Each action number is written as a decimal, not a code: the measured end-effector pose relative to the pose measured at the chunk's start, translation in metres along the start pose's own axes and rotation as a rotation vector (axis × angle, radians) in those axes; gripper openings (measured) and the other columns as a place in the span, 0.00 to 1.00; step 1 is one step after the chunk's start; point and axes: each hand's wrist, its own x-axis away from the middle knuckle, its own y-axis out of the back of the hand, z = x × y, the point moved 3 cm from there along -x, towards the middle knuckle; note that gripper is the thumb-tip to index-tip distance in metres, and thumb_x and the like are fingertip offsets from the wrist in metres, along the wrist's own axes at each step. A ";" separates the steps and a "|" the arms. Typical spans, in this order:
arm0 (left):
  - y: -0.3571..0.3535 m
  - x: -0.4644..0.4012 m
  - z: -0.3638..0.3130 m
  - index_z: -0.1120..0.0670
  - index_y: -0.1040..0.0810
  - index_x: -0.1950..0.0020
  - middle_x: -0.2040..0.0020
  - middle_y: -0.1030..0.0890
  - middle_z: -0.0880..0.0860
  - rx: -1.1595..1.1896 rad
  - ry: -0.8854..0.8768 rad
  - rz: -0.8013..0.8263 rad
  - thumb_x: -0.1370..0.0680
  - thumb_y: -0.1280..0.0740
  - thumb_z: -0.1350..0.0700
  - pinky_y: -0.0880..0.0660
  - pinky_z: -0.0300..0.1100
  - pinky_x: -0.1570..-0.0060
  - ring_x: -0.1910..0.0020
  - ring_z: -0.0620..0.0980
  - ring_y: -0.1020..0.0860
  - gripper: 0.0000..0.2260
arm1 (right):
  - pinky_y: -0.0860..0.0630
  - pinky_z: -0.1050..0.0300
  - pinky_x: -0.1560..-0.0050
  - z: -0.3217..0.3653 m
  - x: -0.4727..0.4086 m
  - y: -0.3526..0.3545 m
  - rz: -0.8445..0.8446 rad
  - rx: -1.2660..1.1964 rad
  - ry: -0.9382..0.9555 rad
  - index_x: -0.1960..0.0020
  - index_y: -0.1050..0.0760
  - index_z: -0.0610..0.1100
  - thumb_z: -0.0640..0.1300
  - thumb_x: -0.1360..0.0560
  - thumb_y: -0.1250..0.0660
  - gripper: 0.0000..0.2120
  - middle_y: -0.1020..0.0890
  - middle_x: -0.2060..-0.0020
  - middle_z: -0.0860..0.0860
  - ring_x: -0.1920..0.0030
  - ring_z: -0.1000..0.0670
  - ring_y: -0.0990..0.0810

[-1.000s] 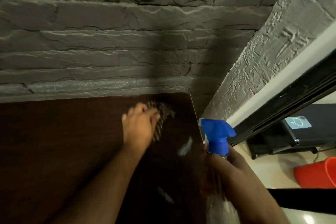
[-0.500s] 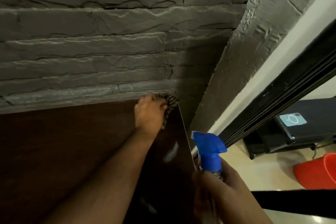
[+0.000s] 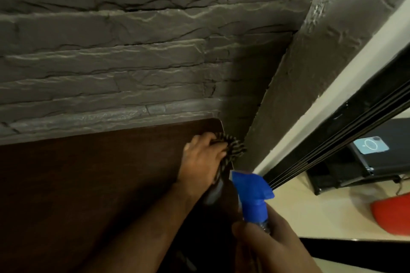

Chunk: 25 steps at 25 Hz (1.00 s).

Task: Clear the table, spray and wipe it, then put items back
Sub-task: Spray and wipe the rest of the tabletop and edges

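- The right hand (image 3: pixel 275 248) is nearest. Its grip is closed around the neck of the spray bottle (image 3: pixel 255 204), fingers curled round it.
- The bottle's blue head sticks up above that grip and points away toward the wall. I think it is held up off the worktop so it is ready to spray and out of the way of wiping.
- Up and to the left of that grip is the left hand (image 3: pixel 202 159). Its grip is on the striped cloth (image 3: pixel 233 148), with fingers curled over the cloth and pushing it down.
- The cloth pokes out past the fingers, on the side away from the arm. It sits right at the right edge of the worktop (image 3: pixel 88 184), near the far corner.
- I think the cloth is bunched up so it can reach right into the corner.
- The dark brown worktop spreads out to the left of the left grip. It looks shiny.
- This looks like the wiping step. Putting things back is not done yet.
- Just past the cloth is the grey stone wall (image 3: pixel 133 62). The worktop touches it.
- Far off to the right of both grips, down on the floor, is something red (image 3: pixel 392 215). Beyond it a phone (image 3: pixel 370 145) lies on something black.
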 end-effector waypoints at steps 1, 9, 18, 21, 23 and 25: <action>0.004 -0.002 0.007 0.44 0.24 0.38 0.38 0.29 0.47 0.009 0.001 -0.020 0.19 0.41 0.48 0.35 0.44 0.41 0.42 0.46 0.31 0.12 | 0.22 0.51 0.57 0.001 0.001 0.000 0.004 -0.009 -0.004 0.49 0.21 0.54 0.49 0.52 0.27 0.30 0.16 0.62 0.41 0.64 0.44 0.17; 0.012 0.023 -0.001 0.44 0.24 0.38 0.36 0.29 0.48 0.023 -0.051 0.051 0.20 0.39 0.50 0.32 0.49 0.40 0.41 0.50 0.31 0.12 | 0.24 0.48 0.54 -0.004 0.004 0.000 0.012 -0.103 -0.021 0.47 0.22 0.55 0.44 0.48 0.27 0.29 0.18 0.63 0.36 0.64 0.42 0.19; 0.015 0.035 0.001 0.41 0.23 0.38 0.37 0.28 0.46 0.015 -0.009 0.051 0.20 0.41 0.48 0.34 0.47 0.42 0.39 0.49 0.30 0.12 | 0.24 0.56 0.64 -0.013 0.020 0.009 -0.054 -0.148 -0.049 0.49 0.24 0.56 0.35 0.36 0.25 0.22 0.18 0.74 0.48 0.71 0.49 0.20; 0.027 0.055 0.037 0.41 0.21 0.40 0.40 0.25 0.47 0.003 0.056 -0.045 0.20 0.40 0.48 0.36 0.46 0.47 0.42 0.51 0.28 0.12 | 0.23 0.60 0.69 -0.012 0.028 0.012 -0.056 -0.162 -0.053 0.48 0.25 0.54 0.34 0.35 0.25 0.22 0.18 0.74 0.47 0.73 0.50 0.20; 0.028 0.008 0.051 0.42 0.22 0.38 0.38 0.27 0.48 -0.014 0.235 -0.037 0.20 0.38 0.49 0.37 0.46 0.44 0.39 0.51 0.31 0.12 | 0.24 0.56 0.70 -0.007 0.032 0.009 -0.044 -0.164 -0.039 0.45 0.26 0.52 0.38 0.36 0.26 0.22 0.21 0.74 0.44 0.74 0.47 0.22; 0.027 -0.027 0.032 0.43 0.22 0.37 0.36 0.27 0.50 -0.028 0.274 -0.007 0.20 0.38 0.48 0.37 0.47 0.42 0.38 0.52 0.32 0.13 | 0.24 0.54 0.70 -0.010 0.034 0.008 -0.045 -0.158 -0.030 0.45 0.27 0.51 0.35 0.31 0.27 0.19 0.22 0.75 0.44 0.74 0.46 0.23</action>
